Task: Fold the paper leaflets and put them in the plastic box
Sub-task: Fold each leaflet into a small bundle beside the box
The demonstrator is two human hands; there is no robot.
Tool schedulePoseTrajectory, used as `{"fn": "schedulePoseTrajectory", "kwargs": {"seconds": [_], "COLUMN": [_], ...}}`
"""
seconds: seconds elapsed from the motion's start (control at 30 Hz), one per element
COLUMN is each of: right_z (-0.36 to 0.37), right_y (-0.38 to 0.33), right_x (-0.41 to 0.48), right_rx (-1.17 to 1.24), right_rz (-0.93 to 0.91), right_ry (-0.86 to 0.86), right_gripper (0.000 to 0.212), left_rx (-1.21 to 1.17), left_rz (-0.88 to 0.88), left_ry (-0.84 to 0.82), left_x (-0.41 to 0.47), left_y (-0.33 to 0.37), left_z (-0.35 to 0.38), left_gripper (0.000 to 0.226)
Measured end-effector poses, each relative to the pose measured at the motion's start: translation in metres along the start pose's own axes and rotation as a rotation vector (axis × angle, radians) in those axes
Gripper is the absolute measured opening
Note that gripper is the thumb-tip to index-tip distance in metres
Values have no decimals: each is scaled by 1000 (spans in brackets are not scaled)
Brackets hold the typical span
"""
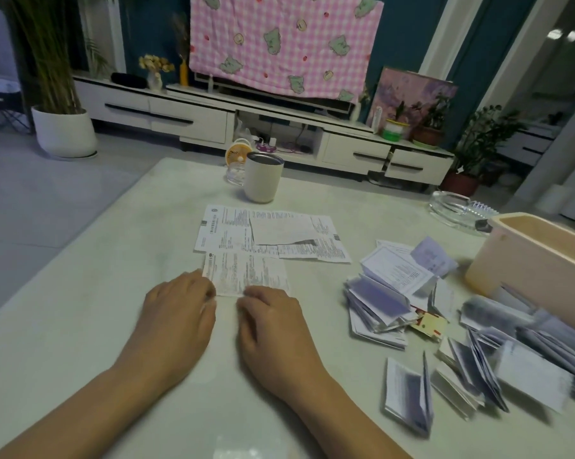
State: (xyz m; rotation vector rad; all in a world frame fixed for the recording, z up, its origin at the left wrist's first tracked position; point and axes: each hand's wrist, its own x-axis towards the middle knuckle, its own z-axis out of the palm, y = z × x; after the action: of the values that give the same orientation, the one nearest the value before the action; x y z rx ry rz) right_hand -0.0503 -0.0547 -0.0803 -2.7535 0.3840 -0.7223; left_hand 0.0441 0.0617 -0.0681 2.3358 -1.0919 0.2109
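Leaflet (249,273): printed, flat on worktop (80,326), centre front. Left grip (176,306) and right grip (269,321): fingers curled over its near edge, seemingly pinching it; blur obscures detail. Unfolded leaflets (272,231) just beyond. Folded leaflets (395,293) heaped right, beside plastic box (541,260). Cup (262,178) at far edge.

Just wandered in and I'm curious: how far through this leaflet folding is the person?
Done: a heap of folded leaflets lies beside the plastic box, outside it. In hand: the left hand and right hand rest on the near edge of one leaflet. Left: more unfolded sheets beyond it, then moving the heap into the box.
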Motion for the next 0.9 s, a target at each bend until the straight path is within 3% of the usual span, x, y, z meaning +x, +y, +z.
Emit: {"fn": "schedulePoseTrajectory", "kwargs": {"seconds": [0.13, 0.23, 0.4, 0.53, 0.77, 0.9], "right_z": [0, -1, -4, -3, -3, 0], "right_y": [1, 0, -2, -1, -1, -2], "right_x": [-1, -1, 0, -3, -2, -4], "right_rx": [-27, -20, 13, 24, -59, -99], "right_rz": [1, -5, 7, 24, -26, -37], "right_ry": [26, 18, -7, 1, 37, 22], "right_gripper": [46, 47, 51, 45, 46, 48], "left_rx": [-2, -64, -201, -370, -871, -1240], "left_rz": [-38, -65, -156, -214, -473, -731], "left_ry": [-43, -69, -49, 34, 96, 84], "left_x": [1, 3, 5, 2, 4, 5], "left_y": [1, 4, 4, 10, 43, 50], "left_z": [5, 1, -2, 1, -5, -9], "left_gripper": [48, 59, 33, 30, 27, 19]}}
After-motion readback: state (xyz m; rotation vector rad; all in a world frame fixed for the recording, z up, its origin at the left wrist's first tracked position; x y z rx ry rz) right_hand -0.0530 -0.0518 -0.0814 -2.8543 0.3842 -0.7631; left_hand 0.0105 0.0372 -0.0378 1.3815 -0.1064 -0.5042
